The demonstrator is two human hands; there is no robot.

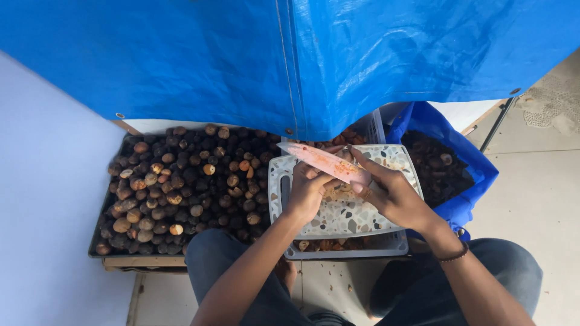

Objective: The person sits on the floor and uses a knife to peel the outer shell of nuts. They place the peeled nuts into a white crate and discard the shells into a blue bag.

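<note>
The right hand [393, 193] pinches a small, hard-looking brown nut [345, 156], likely slippery; the left hand [308, 190] is clamped on the stained pink-bladed knife [326, 163], best held by its handle.

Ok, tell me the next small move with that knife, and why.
Probably press the knife down through the nut: the left hand holds the blade over it, the right hand steadies it above the speckled cutting board.

Knives: one, pink-bladed [326, 162]
Cutting boards: one, speckled [356, 214]
Blue bags: one [462, 181]
Trays of nuts: one [121, 259]
Nuts: too many to count [181, 187]
</note>
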